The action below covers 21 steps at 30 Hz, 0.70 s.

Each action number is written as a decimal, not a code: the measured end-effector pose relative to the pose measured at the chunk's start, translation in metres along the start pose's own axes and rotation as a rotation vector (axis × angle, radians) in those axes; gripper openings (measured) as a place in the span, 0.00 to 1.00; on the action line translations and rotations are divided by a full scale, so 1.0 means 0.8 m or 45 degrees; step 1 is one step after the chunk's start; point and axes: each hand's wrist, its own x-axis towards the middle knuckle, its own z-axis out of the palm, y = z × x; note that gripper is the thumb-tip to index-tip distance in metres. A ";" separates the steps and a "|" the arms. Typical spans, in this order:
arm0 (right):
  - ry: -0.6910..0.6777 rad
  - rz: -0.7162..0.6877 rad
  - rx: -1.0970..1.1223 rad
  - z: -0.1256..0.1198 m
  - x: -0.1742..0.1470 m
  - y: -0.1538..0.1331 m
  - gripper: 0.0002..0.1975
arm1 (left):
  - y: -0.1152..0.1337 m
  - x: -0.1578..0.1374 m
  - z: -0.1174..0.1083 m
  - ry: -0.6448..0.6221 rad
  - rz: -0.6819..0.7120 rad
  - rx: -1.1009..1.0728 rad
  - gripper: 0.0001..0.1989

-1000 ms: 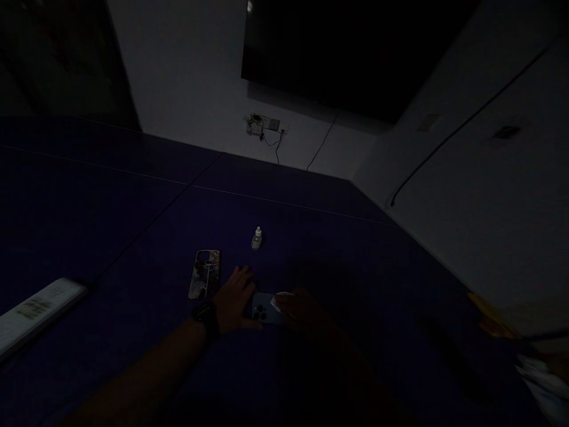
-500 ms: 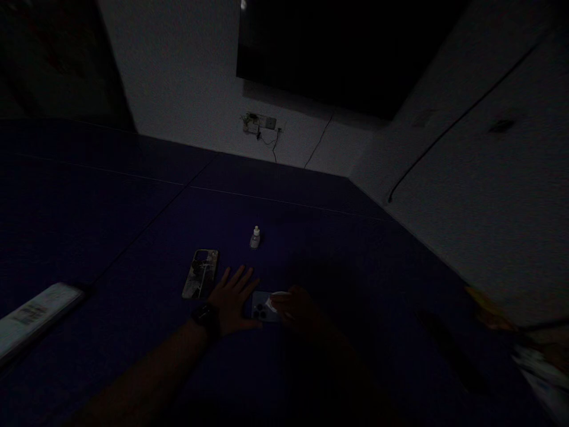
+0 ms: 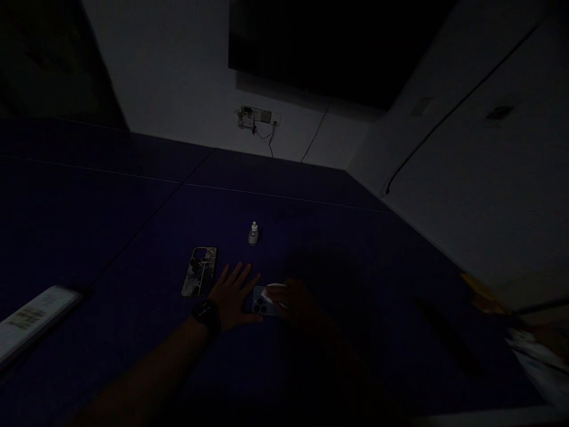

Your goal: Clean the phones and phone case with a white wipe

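A phone [image 3: 259,308] lies face down on the dark blue surface, its camera lenses at the left end. My left hand [image 3: 231,299] is spread flat, fingers apart, with its thumb and index finger around the camera end. On the phone's back, my right hand [image 3: 296,302] presses a small white pad [image 3: 272,290]; its fingers are bent over it and partly lost in shadow. Left of my left hand rests a dark patterned phone case [image 3: 200,273]. Beyond my hands a small clear bottle [image 3: 253,235] with a white cap stands upright.
A long white box [image 3: 35,320] with a label lies at the left edge. A dark, long object [image 3: 447,335] is dim at the right, near a yellow item [image 3: 482,292] by the wall. Sockets [image 3: 255,115] and a large screen [image 3: 329,47] are on the far wall.
My right hand has moved the white pad slightly left and up across the phone's back, toward the lenses. My left hand stays spread. The whole view has shifted a little.
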 end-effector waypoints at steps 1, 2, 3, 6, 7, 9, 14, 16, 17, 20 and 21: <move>0.010 0.017 -0.001 0.000 0.001 0.000 0.16 | 0.000 0.000 0.000 0.008 0.003 -0.002 0.52; 0.020 0.033 -0.004 0.000 0.002 0.001 0.16 | 0.000 0.000 -0.001 0.015 0.009 -0.006 0.52; 0.028 0.045 -0.005 -0.001 0.001 0.003 0.16 | 0.000 0.000 -0.001 0.017 0.015 -0.012 0.51; 0.032 0.029 0.005 -0.002 -0.004 0.005 0.16 | 0.000 0.001 -0.003 -0.001 0.015 -0.034 0.50; 0.022 0.010 0.011 -0.001 -0.004 0.004 0.16 | 0.001 0.001 -0.003 -0.006 0.008 -0.037 0.50; 0.008 -0.010 0.016 0.001 -0.001 -0.001 0.16 | 0.001 0.002 -0.003 -0.001 -0.004 -0.033 0.51; 0.078 0.113 -0.011 0.001 0.006 0.002 0.17 | -0.001 0.001 -0.003 0.020 0.017 -0.019 0.50; 0.083 0.128 -0.006 -0.002 0.002 0.007 0.16 | -0.001 0.001 -0.005 -0.004 0.018 -0.026 0.50; 0.079 0.116 0.002 -0.003 0.000 0.007 0.16 | 0.000 0.001 -0.006 -0.019 0.015 -0.028 0.50; 0.037 0.032 0.024 -0.003 -0.001 -0.002 0.15 | 0.000 0.002 -0.007 -0.034 0.013 -0.030 0.49; 0.020 0.003 0.029 -0.002 0.002 -0.007 0.15 | 0.000 0.002 -0.007 -0.027 0.018 -0.029 0.49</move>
